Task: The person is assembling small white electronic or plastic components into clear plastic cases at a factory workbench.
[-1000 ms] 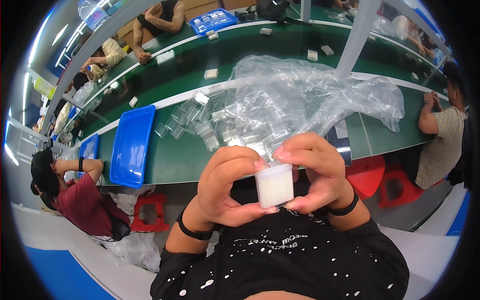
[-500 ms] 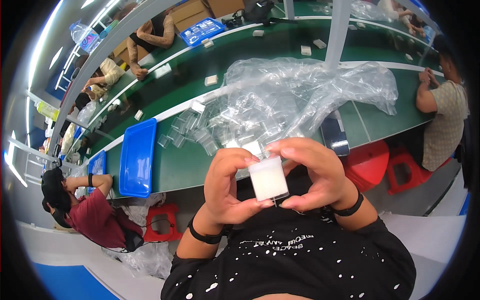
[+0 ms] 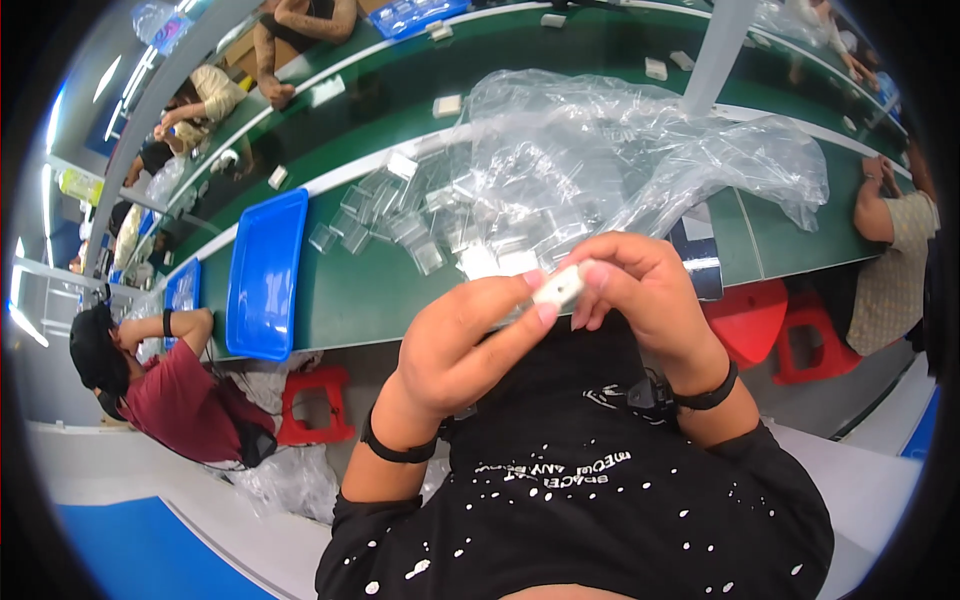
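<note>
A small white case [image 3: 560, 287] with a dark spot on its narrow side is held edge-on above the near table edge. My left hand [image 3: 455, 345] pinches its left end between thumb and forefinger. At the other end, the fingers and thumb of my right hand [image 3: 645, 300] close on it. Just beyond my hands lies a loose heap of clear plastic cases [image 3: 385, 205], partly under a large crumpled clear plastic bag [image 3: 570, 140]. My fingers cover much of the white case.
A blue tray [image 3: 265, 280] stands on the green table at the left. A dark flat box [image 3: 697, 255] lies right of the bag. White cases [image 3: 447, 106] sit on the green belt [image 3: 400, 135] beyond. Co-workers sit at both sides, near red stools [image 3: 745, 322].
The case has turned from its broad face to its narrow side, and both hands have shifted their hold on it. My hands have risen slightly, and the whole view has shifted.
</note>
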`<state>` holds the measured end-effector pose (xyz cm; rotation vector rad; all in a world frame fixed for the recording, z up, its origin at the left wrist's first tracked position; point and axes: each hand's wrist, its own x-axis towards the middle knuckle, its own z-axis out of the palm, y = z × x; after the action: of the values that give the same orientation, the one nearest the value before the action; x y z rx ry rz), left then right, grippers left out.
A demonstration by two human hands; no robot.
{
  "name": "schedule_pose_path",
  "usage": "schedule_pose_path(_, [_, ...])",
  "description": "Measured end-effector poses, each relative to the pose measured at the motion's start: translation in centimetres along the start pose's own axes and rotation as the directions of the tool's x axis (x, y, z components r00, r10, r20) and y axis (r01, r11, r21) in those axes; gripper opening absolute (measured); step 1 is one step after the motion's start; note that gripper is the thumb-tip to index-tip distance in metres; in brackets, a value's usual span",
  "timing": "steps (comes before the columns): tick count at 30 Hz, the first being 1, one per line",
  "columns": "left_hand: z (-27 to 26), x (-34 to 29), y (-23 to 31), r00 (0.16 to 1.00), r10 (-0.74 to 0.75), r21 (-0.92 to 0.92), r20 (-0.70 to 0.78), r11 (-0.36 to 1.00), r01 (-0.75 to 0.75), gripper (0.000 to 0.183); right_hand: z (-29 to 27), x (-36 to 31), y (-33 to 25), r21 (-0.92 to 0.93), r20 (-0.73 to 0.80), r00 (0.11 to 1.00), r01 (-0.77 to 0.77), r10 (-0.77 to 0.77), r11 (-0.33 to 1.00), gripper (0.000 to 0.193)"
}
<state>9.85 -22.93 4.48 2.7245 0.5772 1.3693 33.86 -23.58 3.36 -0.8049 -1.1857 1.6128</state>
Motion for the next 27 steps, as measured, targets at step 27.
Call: schedule_pose_path(27, [1.1,-2.1,-0.1,0.927,-0.374,-0.271,-0.041,0.897,0.35,0.053,0.0,1.0,1.2,-0.063,0.133,0.991,0.031,-0.022,0.998,0.058])
